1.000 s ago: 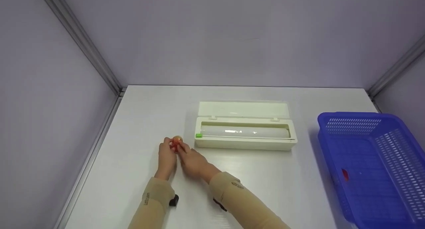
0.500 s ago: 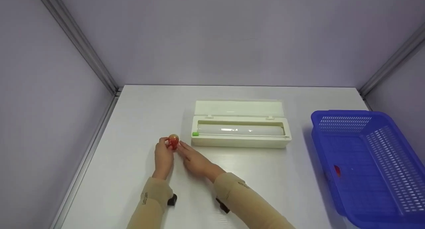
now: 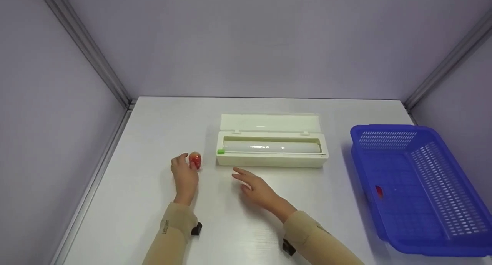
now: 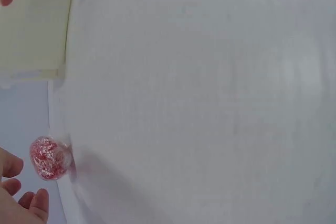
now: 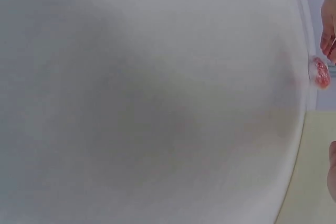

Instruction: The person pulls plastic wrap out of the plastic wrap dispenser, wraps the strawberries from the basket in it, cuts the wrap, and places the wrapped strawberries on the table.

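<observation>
A small red-and-yellow round fruit (image 3: 195,160), its exact kind unclear, stands on the white table wrapped in shiny cling film. In the left wrist view the wrapped fruit (image 4: 50,158) sits apart from the fingers, which are loosely bent. My left hand (image 3: 185,176) is just left of it and holds nothing. Over the table, in front of the cling film dispenser (image 3: 273,160), my right hand (image 3: 259,189) has its fingers spread and holds nothing. The dispenser's lid is up, with a roll of film (image 3: 271,146) inside and a green slide cutter (image 3: 220,151) at its left end.
A blue plastic basket (image 3: 365,188) with slotted walls stands at the right of the table (image 3: 161,126). A red patch (image 3: 379,192) shows at its left wall. Pale panels enclose the back and sides.
Both hands were at the wrapped fruit. The right hand has drawn away to the right, and the left has let go and shifted slightly left. The view has shifted a little.
</observation>
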Motion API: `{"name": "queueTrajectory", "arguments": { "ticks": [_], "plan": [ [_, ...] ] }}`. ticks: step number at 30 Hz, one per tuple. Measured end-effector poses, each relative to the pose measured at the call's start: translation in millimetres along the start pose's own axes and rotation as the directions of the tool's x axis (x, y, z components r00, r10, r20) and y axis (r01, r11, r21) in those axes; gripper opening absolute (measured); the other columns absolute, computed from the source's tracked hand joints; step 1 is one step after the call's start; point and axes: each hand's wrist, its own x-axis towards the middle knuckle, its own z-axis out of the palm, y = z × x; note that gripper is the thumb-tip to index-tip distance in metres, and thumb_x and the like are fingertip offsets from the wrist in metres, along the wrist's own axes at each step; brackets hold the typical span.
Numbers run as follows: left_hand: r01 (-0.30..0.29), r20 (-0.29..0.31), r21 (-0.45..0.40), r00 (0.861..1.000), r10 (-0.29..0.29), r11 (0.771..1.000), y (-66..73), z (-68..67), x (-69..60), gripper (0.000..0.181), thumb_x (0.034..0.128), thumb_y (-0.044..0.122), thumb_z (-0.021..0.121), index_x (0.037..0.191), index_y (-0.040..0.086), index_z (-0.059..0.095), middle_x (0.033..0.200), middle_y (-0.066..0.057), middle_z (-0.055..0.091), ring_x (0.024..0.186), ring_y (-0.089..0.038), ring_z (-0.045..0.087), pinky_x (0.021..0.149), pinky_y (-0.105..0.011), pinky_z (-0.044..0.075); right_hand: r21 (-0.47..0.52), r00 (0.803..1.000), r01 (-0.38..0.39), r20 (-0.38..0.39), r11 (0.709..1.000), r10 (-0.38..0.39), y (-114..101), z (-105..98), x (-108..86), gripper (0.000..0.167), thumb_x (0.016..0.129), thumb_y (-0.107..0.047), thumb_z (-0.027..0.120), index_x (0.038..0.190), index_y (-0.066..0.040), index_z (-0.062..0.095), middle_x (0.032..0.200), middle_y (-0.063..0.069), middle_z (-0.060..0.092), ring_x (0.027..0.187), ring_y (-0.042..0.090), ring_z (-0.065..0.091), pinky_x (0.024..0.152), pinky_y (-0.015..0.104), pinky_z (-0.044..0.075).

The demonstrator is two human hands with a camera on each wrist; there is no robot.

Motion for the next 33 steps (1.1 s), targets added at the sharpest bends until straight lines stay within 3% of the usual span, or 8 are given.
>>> {"name": "queueTrajectory", "arguments": {
  "ticks": [3,5,9,11,13,16,22,33],
  "plan": [
    [-0.133,-0.015,0.026,0.991,0.134,0.991,15.5,3.4,-5.3,0.031,0.0891,0.005,0.054,0.119,0.000,0.050,0.121,-0.018,0.044,0.114,-0.033,0.041,0.097,-0.043,0.042,0.030,0.993,-0.013,-0.121,0.999,0.016,13,-15,-15.6,0.039,0.092,-0.003,0.051,0.130,-0.008,0.052,0.143,0.004,0.044,0.133,0.025,0.039,0.108,0.044,0.034],
    [-0.252,0.005,0.062,0.968,0.253,0.966,26.9,7.5,-8.8,0.029,0.0880,0.006,0.056,0.117,0.002,0.052,0.119,-0.015,0.047,0.113,-0.032,0.042,0.097,-0.042,0.041,0.017,0.976,-0.016,-0.219,1.000,0.019,22,-26,-25.3,0.037,0.091,-0.003,0.052,0.128,-0.008,0.054,0.139,0.006,0.048,0.131,0.025,0.042,0.106,0.044,0.036],
    [-0.495,0.083,0.149,0.869,0.488,0.856,49.2,17.7,-13.3,0.029,0.0854,0.009,0.061,0.114,0.004,0.056,0.119,-0.012,0.052,0.116,-0.030,0.046,0.100,-0.043,0.037,-0.116,0.912,-0.044,-0.411,0.992,-0.008,41,-54,-40.1,0.035,0.088,-0.001,0.055,0.123,-0.005,0.057,0.133,0.009,0.053,0.125,0.028,0.047,0.104,0.045,0.038],
    [-0.571,0.137,0.173,0.821,0.554,0.803,59.3,22.7,-13.1,0.029,0.0855,0.013,0.062,0.113,0.006,0.057,0.119,-0.010,0.054,0.117,-0.029,0.046,0.101,-0.044,0.036,-0.195,0.872,-0.084,-0.490,0.977,-0.023,50,-70,-43.1,0.036,0.085,0.000,0.058,0.121,-0.004,0.057,0.130,0.011,0.055,0.123,0.031,0.048,0.103,0.045,0.038],
    [-0.606,0.204,0.190,0.794,0.572,0.773,67.3,27.8,-11.9,0.029,0.0868,0.017,0.061,0.114,0.007,0.056,0.119,-0.009,0.055,0.118,-0.029,0.046,0.101,-0.045,0.035,-0.246,0.841,-0.145,-0.541,0.958,-0.012,59,-86,-44.6,0.039,0.081,-0.001,0.060,0.120,-0.002,0.057,0.128,0.014,0.055,0.121,0.033,0.048,0.103,0.046,0.037],
    [-0.602,0.307,0.234,0.791,0.530,0.763,73.8,35.5,-9.5,0.032,0.0889,0.026,0.059,0.116,0.010,0.056,0.120,-0.007,0.055,0.119,-0.028,0.046,0.100,-0.047,0.033,-0.290,0.830,-0.252,-0.555,0.923,0.052,71,-103,-45.3,0.041,0.079,-0.005,0.060,0.119,0.001,0.057,0.126,0.017,0.055,0.120,0.036,0.048,0.105,0.049,0.034],
    [-0.574,0.440,0.365,0.800,0.408,0.733,76.7,48.3,-3.6,0.046,0.0926,0.041,0.051,0.128,0.012,0.051,0.132,-0.005,0.052,0.126,-0.026,0.043,0.107,-0.054,0.025,-0.325,0.861,-0.380,-0.467,0.866,0.202,89,-118,-44.2,0.044,0.082,-0.012,0.053,0.124,0.003,0.054,0.129,0.018,0.054,0.122,0.037,0.047,0.110,0.055,0.025],
    [-0.583,0.461,0.371,0.791,0.401,0.723,90.3,55.2,5.8,0.043,0.0953,0.038,0.046,0.130,0.013,0.052,0.134,-0.005,0.053,0.127,-0.026,0.044,0.107,-0.055,0.026,-0.341,0.860,-0.443,-0.424,0.829,0.285,91,-138,-38.7,0.041,0.089,-0.018,0.048,0.124,0.002,0.055,0.130,0.016,0.054,0.124,0.035,0.046,0.111,0.057,0.020]
  ]
}}
